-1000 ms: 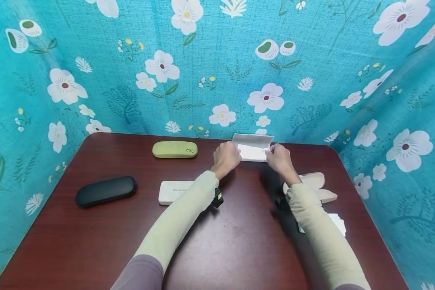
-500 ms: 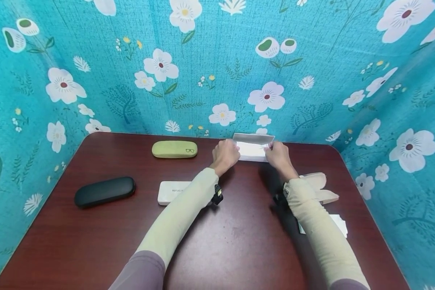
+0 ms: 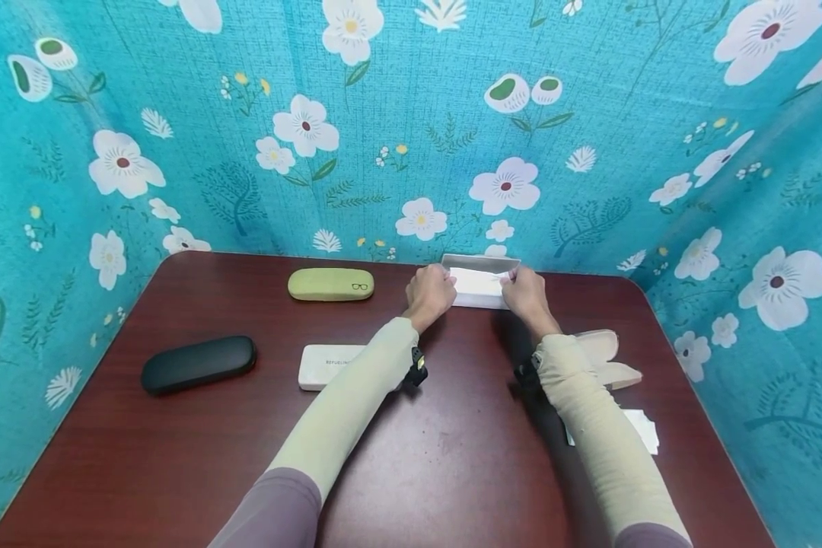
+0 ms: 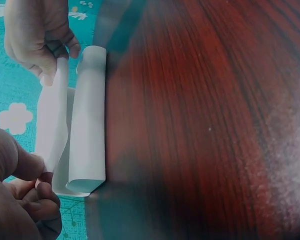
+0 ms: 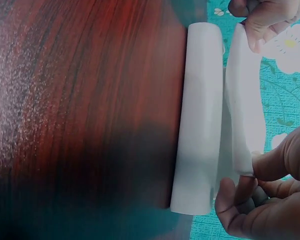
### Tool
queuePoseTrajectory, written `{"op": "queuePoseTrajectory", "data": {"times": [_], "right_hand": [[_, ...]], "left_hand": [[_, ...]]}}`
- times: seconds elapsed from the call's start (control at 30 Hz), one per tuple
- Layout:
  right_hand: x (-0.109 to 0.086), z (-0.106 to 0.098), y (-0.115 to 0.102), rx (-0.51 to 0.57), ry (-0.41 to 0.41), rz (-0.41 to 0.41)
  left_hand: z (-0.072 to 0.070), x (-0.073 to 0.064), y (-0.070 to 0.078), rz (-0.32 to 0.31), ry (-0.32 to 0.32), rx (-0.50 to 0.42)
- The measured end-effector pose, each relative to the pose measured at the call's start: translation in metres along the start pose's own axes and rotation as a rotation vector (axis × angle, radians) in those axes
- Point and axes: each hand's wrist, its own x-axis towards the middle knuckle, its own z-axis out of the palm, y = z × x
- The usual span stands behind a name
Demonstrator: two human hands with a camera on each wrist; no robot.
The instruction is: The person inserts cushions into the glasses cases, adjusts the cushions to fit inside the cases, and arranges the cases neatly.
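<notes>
At the back edge of the table stands an open white glasses case (image 3: 482, 300), its grey-lined lid (image 3: 481, 262) raised behind it. My left hand (image 3: 430, 295) and right hand (image 3: 526, 298) pinch opposite ends of a folded white strip, cloth or paper (image 4: 54, 120), and hold it stretched over the case opening. In the right wrist view the strip (image 5: 246, 107) runs alongside the case's rounded front wall (image 5: 199, 120), with a narrow gap between them. Thumbs and fingertips grip its ends. The inside of the case is mostly hidden by the strip.
A green glasses case (image 3: 331, 285) lies left of the hands, a black one (image 3: 199, 364) further left. My left forearm partly covers a white lettered case (image 3: 325, 367). Beside my right forearm lie an open beige case (image 3: 606, 358) and white papers (image 3: 642, 431). A floral curtain hangs behind.
The white strip has risen slightly and now covers more of the lid's grey lining. Both hands keep their pinch in nearly the same place.
</notes>
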Motion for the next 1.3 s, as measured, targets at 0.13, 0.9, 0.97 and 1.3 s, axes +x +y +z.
{"op": "queuePoseTrajectory", "data": {"times": [0.13, 0.9, 0.97, 1.3], "right_hand": [[0.004, 0.003, 0.005, 0.004, 0.01, 0.017], [0.019, 0.004, 0.005, -0.049, 0.005, 0.009], [0.02, 0.004, 0.006, -0.06, 0.0, 0.009], [0.021, 0.009, 0.011, -0.093, 0.011, -0.023]], "left_hand": [[0.006, 0.001, 0.002, -0.008, -0.005, -0.001], [0.013, 0.011, 0.0, -0.038, -0.012, -0.037], [0.013, 0.013, -0.001, -0.04, -0.014, -0.046], [0.014, 0.016, -0.003, -0.035, -0.015, -0.047]]}}
